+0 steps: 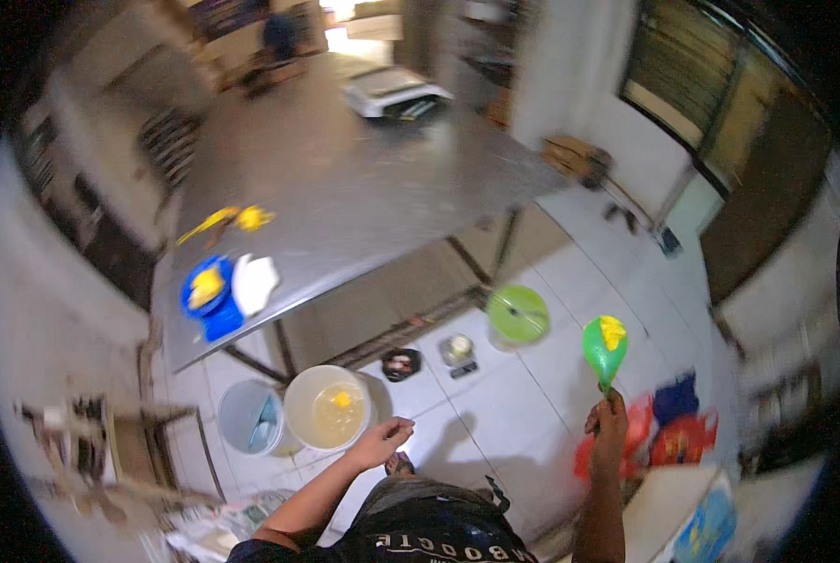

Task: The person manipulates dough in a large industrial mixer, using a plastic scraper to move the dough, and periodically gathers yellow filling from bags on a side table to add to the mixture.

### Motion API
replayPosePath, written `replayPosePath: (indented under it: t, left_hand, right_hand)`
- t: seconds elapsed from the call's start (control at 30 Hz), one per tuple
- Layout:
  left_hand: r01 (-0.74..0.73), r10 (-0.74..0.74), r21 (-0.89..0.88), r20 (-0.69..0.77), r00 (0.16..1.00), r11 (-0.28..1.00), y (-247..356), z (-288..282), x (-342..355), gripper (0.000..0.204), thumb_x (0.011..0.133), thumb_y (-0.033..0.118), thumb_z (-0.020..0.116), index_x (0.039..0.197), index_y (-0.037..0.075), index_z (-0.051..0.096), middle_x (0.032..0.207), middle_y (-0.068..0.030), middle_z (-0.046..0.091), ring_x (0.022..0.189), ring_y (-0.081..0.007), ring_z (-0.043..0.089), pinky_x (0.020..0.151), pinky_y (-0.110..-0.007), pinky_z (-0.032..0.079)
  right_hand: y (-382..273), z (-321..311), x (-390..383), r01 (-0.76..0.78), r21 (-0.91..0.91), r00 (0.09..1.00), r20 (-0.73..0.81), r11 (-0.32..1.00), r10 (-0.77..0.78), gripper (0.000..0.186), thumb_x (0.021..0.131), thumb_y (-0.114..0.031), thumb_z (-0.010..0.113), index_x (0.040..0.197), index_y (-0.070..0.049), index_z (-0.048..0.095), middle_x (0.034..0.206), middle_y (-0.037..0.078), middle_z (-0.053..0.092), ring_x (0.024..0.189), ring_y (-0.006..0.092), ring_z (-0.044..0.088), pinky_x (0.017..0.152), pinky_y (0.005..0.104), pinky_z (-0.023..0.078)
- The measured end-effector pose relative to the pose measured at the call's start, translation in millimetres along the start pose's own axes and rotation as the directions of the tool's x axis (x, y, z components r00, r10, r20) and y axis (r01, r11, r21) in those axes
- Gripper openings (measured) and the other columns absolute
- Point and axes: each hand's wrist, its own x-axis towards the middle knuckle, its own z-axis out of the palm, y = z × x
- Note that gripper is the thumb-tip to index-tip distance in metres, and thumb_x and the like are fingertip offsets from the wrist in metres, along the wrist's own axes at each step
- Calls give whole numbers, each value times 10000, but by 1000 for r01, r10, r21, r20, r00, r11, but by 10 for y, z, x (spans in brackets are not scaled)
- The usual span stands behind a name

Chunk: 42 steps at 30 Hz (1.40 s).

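My right hand [608,420] is closed round the handle of a green scoop [604,357], held up over the floor at the right. A lump of soft yellow stuff [611,330] lies in its bowl. My left hand [383,442] hangs in front of me with fingers curled in, and nothing shows in it. Beside it stands a whitish bucket [298,413] of cloudy yellowish liquid, with a yellow piece [342,399] in it. Left of that is a second pale bucket [237,405] with a bluish thing inside.
On the metal table [345,216] are a blue bowl [191,293] with yellow stuff, a white bag [254,283] and yellow items. A green-lidded bucket [517,317], a small scale [461,368] and a black dish [401,364] stand on the floor. Red plastic bags [682,439] lie right.
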Motion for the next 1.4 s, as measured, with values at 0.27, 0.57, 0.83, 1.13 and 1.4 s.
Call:
replayPosePath:
  t: [0.27,0.57,0.83,1.13,1.4]
  left_hand:
    - [12,-198,-292,-616,763,956,-1213,-1224,-1212,298,899,233,516,1095,12,554,970,-93,619,851,-143,569,784,-259,452]
    - [-109,-651,-704,-696,304,701,-1648,-1045,-1938,257,891,243,523,1008,18,567,893,-79,622,761,-123,556,667,-240,430]
    - [-289,-757,-757,-638,140,585,-1348,-897,-1446,250,904,256,509,1036,47,543,898,-58,614,729,-96,545,640,-223,419]
    - [-288,-757,-732,-652,33,617,-889,-919,-973,275,908,252,500,1065,30,541,926,-75,617,770,-118,552,674,-241,428]
    - [-241,-706,-698,-705,68,674,-609,-1235,-681,288,912,250,495,1092,31,538,943,-65,607,802,-112,555,713,-235,435]
  right_hand:
    - [-289,2954,479,159,-93,770,635,983,-65,410,877,-152,529,1228,25,410,942,57,561,765,90,526,652,230,442]
    - [-479,5510,1120,796,-78,408,802,600,-437,454,840,-181,551,1260,-73,415,1072,247,555,972,405,544,798,424,449]
    - [-197,7119,1508,893,-181,371,816,413,-443,462,833,-148,532,1275,-94,410,984,218,595,881,400,579,738,443,472]
    - [366,7285,1945,888,-128,247,942,441,-225,414,849,-176,488,1254,-110,439,933,181,617,840,364,595,700,446,476]
    - [333,7436,2167,981,-88,100,993,174,-57,428,830,-184,541,1247,-129,463,945,192,610,851,369,588,726,455,463]
